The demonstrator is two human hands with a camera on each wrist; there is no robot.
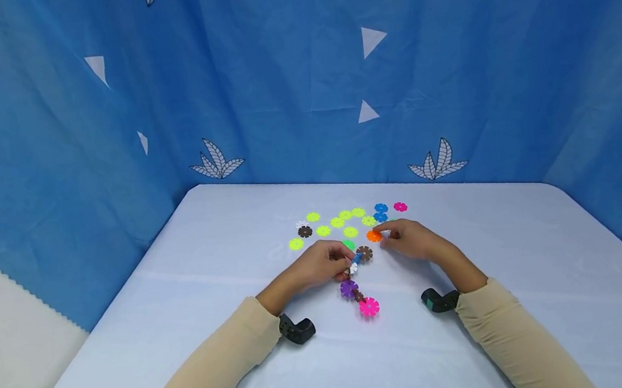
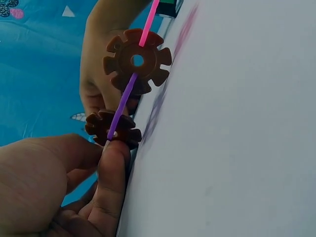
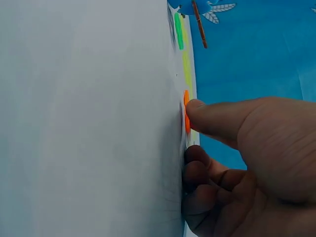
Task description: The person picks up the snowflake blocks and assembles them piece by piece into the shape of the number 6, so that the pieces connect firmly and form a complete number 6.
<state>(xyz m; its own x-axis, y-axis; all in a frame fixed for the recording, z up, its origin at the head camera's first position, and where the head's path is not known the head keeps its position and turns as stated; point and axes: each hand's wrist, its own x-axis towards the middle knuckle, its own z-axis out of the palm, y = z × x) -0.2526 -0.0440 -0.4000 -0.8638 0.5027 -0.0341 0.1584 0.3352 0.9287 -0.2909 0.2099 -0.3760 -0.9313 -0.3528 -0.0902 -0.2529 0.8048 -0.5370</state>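
A blue curtain (image 1: 289, 83) backs the white tabletop (image 1: 194, 267), whose plain surface lets each colour stand out. Over it, the left hand (image 1: 322, 263) pinches the chain (image 1: 349, 288) between thumb and finger. That grip falls partway along, near the white disc (image 1: 354, 268), probably to steady the joints: one end points toward the person, the other, with a brown disc (image 1: 365, 253), toward the right hand. The left wrist view shows the pieces slotted edge into edge at angles, which seems to be why the chain holds together off the tabletop. The right hand (image 1: 412, 239) is fairly narrow, a digit resting on the orange disc (image 1: 372, 236), which lies flat; no pinch shows. Yellow discs (image 1: 323, 231) and blue discs (image 1: 381, 208) lie spread beyond, seemingly for easy reach.
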